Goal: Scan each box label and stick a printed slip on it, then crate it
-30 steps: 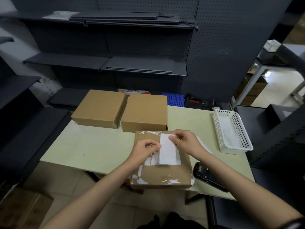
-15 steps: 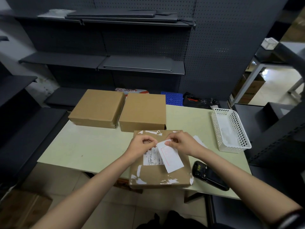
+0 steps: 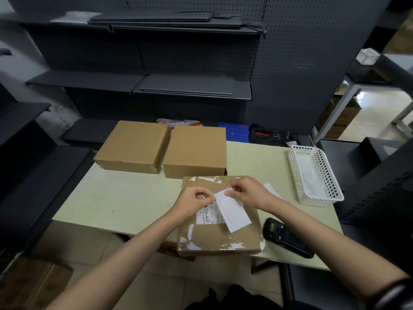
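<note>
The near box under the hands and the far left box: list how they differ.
The near box carries a printed label, torn white scraps and glossy tape; the far left box shows a bare top. The near box overhangs the table's front edge; the far left box sits at the back. Both are flat brown cardboard.

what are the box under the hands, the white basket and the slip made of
Box: matte brown corrugated cardboard by the look, glossy clear tape glinting at its edges.
Basket: probably moulded white plastic, with a regular grid of holes.
Slip: thin white paper, likely a sticker, flexing in both hands' grip.
</note>
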A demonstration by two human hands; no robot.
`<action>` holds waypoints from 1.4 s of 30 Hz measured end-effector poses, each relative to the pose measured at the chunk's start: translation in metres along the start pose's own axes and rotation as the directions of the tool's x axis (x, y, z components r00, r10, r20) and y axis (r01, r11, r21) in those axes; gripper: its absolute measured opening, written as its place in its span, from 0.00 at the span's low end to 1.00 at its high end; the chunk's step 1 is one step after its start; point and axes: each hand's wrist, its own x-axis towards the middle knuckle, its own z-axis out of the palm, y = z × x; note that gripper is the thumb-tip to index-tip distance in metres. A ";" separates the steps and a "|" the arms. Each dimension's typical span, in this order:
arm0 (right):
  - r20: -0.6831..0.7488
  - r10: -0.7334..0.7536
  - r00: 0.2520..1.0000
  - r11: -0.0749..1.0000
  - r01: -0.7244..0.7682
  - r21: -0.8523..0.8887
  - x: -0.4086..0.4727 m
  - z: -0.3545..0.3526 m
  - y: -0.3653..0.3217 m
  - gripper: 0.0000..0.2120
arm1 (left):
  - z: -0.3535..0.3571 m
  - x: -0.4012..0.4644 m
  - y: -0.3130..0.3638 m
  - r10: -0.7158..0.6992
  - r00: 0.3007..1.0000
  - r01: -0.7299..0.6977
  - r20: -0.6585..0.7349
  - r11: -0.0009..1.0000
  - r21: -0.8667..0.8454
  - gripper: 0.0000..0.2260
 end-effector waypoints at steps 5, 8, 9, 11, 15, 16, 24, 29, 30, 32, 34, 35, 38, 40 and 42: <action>0.007 0.001 1.000 1.000 -0.001 -0.017 0.002 -0.001 0.001 0.07 | 0.000 -0.002 0.003 0.007 1.000 -0.007 0.002 0.999 -0.041 0.07; 0.005 0.000 1.000 1.000 0.000 -0.025 0.002 0.000 0.002 0.06 | -0.002 -0.002 0.004 0.014 1.000 -0.014 0.009 0.999 -0.045 0.08; 0.006 -0.004 1.000 1.000 0.004 -0.026 0.002 0.000 0.002 0.06 | -0.002 -0.002 0.003 0.015 1.000 -0.015 0.006 0.999 -0.040 0.08; 0.011 -0.013 1.000 0.999 0.013 -0.030 0.002 0.000 0.002 0.06 | -0.002 -0.001 0.001 0.017 1.000 -0.017 -0.003 0.999 -0.033 0.08; 0.021 -0.010 1.000 0.999 0.011 -0.044 0.001 0.001 0.003 0.06 | 0.000 -0.002 0.000 0.017 1.000 -0.017 -0.003 1.000 -0.012 0.08; 0.024 -0.010 1.000 0.999 0.011 -0.048 0.001 0.001 0.003 0.07 | 0.001 -0.002 0.000 0.017 1.000 -0.017 0.000 1.000 -0.006 0.08; -0.101 0.044 0.994 0.998 -0.047 -0.032 0.003 0.007 0.004 0.14 | 0.011 -0.002 0.001 0.043 0.999 -0.043 0.005 0.998 -0.034 0.08; -0.380 0.033 0.924 0.996 0.000 0.084 -0.008 0.012 0.001 0.12 | 0.017 0.001 0.000 0.051 0.992 -0.054 -0.112 0.998 -0.021 0.08; -0.340 0.037 0.940 0.990 0.013 0.144 -0.011 0.014 -0.002 0.08 | 0.017 0.001 0.000 0.063 0.990 -0.067 -0.128 0.997 -0.025 0.08; -0.230 0.039 0.972 0.967 0.021 0.256 -0.016 0.019 -0.009 0.05 | 0.020 0.001 0.001 0.094 0.984 -0.097 -0.150 0.995 -0.013 0.08; -0.198 0.052 0.979 0.944 0.017 0.331 -0.019 0.023 -0.013 0.06 | 0.024 0.001 0.003 0.121 0.980 -0.123 -0.155 0.992 -0.002 0.07; -0.200 0.072 0.977 0.930 0.007 0.367 -0.020 0.025 -0.013 0.07 | 0.025 0.001 0.003 0.132 0.979 -0.134 -0.152 0.991 0.002 0.06; -0.196 0.127 0.972 0.887 -0.022 0.462 -0.023 0.024 -0.013 0.05 | 0.029 0.003 0.003 0.176 0.975 -0.173 -0.139 0.984 0.031 0.05; -0.198 0.154 0.968 0.873 -0.039 0.485 -0.026 0.024 -0.010 0.02 | 0.032 0.004 0.002 0.197 0.971 -0.190 -0.139 0.980 0.057 0.05; -0.211 0.179 0.961 0.873 -0.056 0.485 -0.027 0.024 -0.007 0.04 | 0.036 0.005 0.001 0.219 0.965 -0.208 -0.144 0.974 0.088 0.04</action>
